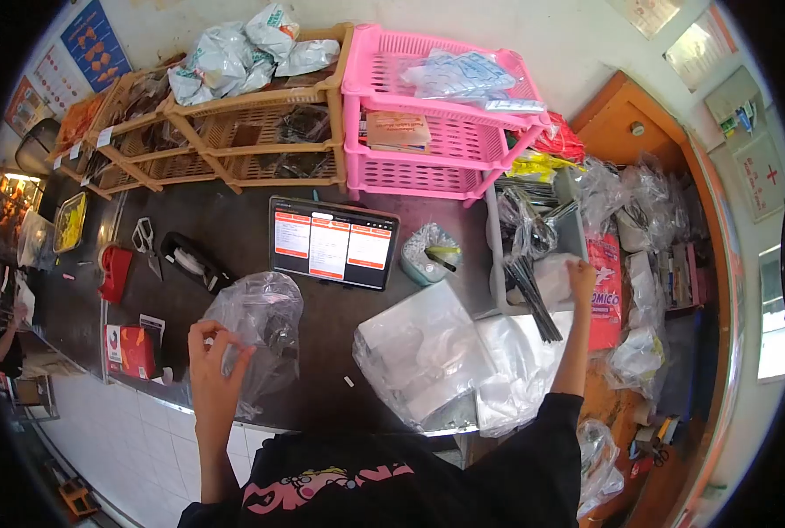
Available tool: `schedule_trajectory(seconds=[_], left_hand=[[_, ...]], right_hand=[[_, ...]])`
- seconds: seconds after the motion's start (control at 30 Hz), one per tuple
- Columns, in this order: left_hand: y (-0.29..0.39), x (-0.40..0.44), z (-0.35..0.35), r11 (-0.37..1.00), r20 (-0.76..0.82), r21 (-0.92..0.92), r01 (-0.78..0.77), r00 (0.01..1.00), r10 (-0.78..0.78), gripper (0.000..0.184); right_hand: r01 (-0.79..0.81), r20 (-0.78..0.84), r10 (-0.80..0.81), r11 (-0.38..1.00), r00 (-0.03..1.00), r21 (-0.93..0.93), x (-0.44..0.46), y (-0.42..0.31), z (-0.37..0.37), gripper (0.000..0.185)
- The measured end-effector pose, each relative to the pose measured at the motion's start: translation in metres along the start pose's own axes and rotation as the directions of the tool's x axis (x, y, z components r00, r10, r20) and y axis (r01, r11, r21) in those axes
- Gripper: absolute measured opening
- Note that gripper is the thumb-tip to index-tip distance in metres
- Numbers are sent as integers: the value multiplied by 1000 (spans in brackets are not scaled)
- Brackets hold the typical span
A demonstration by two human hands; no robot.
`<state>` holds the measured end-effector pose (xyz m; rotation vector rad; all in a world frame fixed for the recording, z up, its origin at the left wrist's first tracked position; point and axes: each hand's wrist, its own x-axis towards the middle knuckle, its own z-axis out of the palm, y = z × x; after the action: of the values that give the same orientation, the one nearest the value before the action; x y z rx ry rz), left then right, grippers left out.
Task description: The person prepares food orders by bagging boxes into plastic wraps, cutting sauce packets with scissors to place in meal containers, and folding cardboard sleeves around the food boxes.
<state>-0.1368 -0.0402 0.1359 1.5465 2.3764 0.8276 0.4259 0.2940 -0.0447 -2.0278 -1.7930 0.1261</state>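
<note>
Plastic bag (269, 304) on dark tabletop (329, 330), pale wall (577, 44) behind.

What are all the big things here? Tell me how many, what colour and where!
Counter: 1, dark, middle
Tablet: 1, black-edged, counter's middle
Tub: 1, pale green, right of tablet
Scissors: 1, grey, left of tablet
Tape dispenser: 1, black, beside scissors
Box: 1, red and white, front left
Basket racks: several, brown, back left
Shelf rack: 1, pink, back middle
Bin: 1, grey, right
Thin sticks: many, black, hanging over bin's front
Plastic bag: 1, clear, front left
Flat bags: uncountable, clear, front right
Left hand: 1, bare, at plastic bag
Right hand: 1, bare, bin's right side
</note>
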Motion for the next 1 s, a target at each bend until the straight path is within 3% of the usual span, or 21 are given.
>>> schedule_trajectory(seconds=[0.07, 0.13, 0.2, 0.3, 0.43, 0.47, 0.53, 0.57, 0.63, 0.67, 0.7, 0.73, 0.8, 0.87, 0.9, 0.93, 0.97, 1.0], left_hand=[[2, 1, 1, 998, -21, -61, 16, 1000, -17, 18], [5, 1, 4, 955, 59, -265, 131, 991, -120, 16], [9, 0, 12, 929, 36, -355, 102, 995, -95, 16], [16, -2, 16, 868, 60, -485, 108, 994, -90, 16], [22, -7, 18, 805, 168, -572, 161, 983, -77, 16], [19, -9, 21, 803, 167, -574, 161, 983, -77, 16], [8, -14, 34, 604, 284, -765, 225, 959, 2, 13], [7, -14, 40, 603, 282, -766, 224, 960, 1, 13], [9, -16, 50, 443, 311, -861, 249, 948, 71, 11], [7, -17, 51, 442, 308, -862, 247, 949, 70, 11], [6, -18, 53, 390, 392, -854, 344, 919, 48, 11], [5, -18, 55, 335, 472, -835, 436, 881, 30, 11], [-1, -21, 65, 347, 470, -831, 435, 882, 21, 11], [-6, -20, 75, 363, 468, -826, 431, 884, 16, 11], [-7, -20, 79, 366, 421, -840, 401, 907, -29, 10], [-8, -20, 83, 372, 374, -850, 372, 925, -70, 9], [-11, -18, 85, 378, 379, -848, 373, 924, -62, 9], [-15, -18, 87, 392, 306, -858, 332, 943, -129, 9]], right_hand=[[24, -31, -23, 999, 999, 41, 14, 20, -8, 38], [37, 46, -39, 998, 998, 49, 13, 13, -29, 33], [206, -268, -178, 975, 947, 79, 3, 2, -43, 29], [92, -206, -69, 990, 976, 104, 2, -5, -62, 26], [121, -175, -117, 993, 978, 12, -4, -15, -74, 27], [141, -184, -128, 988, 975, 58, -4, -16, -75, 27], [165, -193, -143, 981, 971, 104, -3, -11, -74, 27], [123, -179, -95, 981, 979, 153, -1, -8, -74, 24], [84, -164, -51, 976, 985, 202, -3, -14, -78, 21], [40, -150, 22, 917, 988, 397, -4, -16, -80, 20], [-4, -121, 89, 818, 989, 575, -7, -27, -86, 19], [1, -121, 84, 817, 989, 576, -16, -57, -98, 19], [257, -490, -91, 924, 867, 283, -51, -129, -124, 19], [389, -583, -228, 906, 780, 168, -117, -218, -140, 20], [358, -654, -263, 934, 709, 12, -154, -231, -108, 29], [475, -546, -403, 880, 734, -12, -188, -248, -81, 28], [639, -283, -598, 766, 750, 74, -219, -263, -54, 28], [711, 92, -754, 648, 651, 274, -248, -276, -25, 27]])
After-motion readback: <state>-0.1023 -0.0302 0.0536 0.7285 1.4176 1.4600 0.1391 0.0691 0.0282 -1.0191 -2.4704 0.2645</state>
